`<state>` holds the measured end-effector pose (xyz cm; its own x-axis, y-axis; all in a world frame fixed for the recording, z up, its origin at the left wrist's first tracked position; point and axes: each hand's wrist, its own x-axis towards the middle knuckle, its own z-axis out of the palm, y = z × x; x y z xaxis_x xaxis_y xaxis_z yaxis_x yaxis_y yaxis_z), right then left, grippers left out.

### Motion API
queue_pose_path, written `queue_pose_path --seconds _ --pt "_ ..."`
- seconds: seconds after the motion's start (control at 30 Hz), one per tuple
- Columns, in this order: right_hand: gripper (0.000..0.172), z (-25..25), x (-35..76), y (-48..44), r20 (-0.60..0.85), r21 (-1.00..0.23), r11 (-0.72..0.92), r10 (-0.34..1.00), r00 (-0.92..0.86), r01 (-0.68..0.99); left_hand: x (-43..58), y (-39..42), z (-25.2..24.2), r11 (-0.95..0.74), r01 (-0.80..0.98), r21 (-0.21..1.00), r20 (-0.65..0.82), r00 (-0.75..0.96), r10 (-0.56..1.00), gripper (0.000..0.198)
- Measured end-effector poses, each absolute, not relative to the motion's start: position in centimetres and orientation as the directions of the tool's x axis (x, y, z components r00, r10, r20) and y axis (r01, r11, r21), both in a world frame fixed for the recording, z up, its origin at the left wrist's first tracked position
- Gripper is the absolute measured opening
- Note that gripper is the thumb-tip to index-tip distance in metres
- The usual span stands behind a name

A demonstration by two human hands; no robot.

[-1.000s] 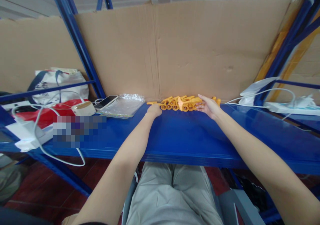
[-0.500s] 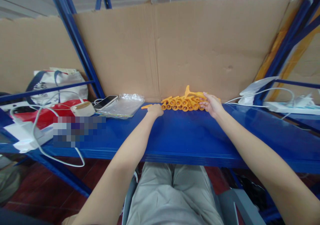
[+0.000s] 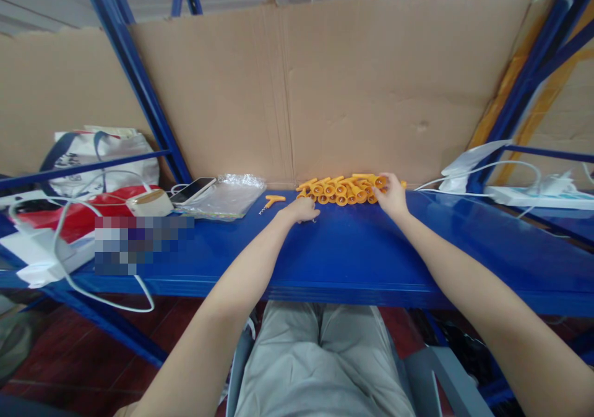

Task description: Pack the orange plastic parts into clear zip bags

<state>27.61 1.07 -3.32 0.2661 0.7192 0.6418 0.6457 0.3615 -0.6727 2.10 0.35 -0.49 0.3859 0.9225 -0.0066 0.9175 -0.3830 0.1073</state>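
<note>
A row of several orange T-handled plastic tools point(image 3: 341, 190) lies against the cardboard at the back of the blue shelf point(image 3: 352, 250). One more orange tool point(image 3: 273, 201) lies alone to the left of the row. My left hand point(image 3: 302, 209) rests on the shelf at the row's left end, fingers curled over something small that I cannot make out. My right hand point(image 3: 392, 195) is at the row's right end, its fingers pinched on the end tool there.
A cardboard sheet point(image 3: 362, 89) walls the back. Left of the tools lie a clear plastic bag point(image 3: 225, 197), a phone point(image 3: 192, 190), a small cream box point(image 3: 149, 203), white cables, a charger point(image 3: 39, 250) and a tote bag point(image 3: 99, 154). A white power strip point(image 3: 538, 197) lies at right.
My right hand lowered a raised orange tool onto the right end of the row. My left hand let go of the single tool, now lying alone at left, and drew right.
</note>
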Motion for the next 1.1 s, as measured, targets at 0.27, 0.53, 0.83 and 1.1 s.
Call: queue_pose_path --seconds 0.27,0.53,0.83,1.1 --pt "0.044 -3.4 27.3 1.1 0.715 -0.276 0.343 0.698 -0.047 0.898 2.1 0.4 -0.5 -0.399 0.914 0.077 0.011 0.399 0.917 0.031" --pt "0.039 -1.7 27.3 1.9 0.699 -0.174 0.260 0.712 -0.067 0.950 2.1 0.3 -0.5 -0.412 0.909 0.067 -0.007 0.414 0.910 0.032" --pt "0.037 -1.1 27.5 3.9 0.541 -0.149 0.135 0.841 -0.034 0.980 2.1 0.3 -0.6 -0.422 0.903 0.081 -0.013 0.425 0.905 0.031" --pt "0.058 -0.1 28.6 4.4 0.386 -0.311 0.363 0.893 -0.233 0.878 2.2 0.4 -0.7 -0.426 0.901 0.087 0.013 0.427 0.904 0.029"
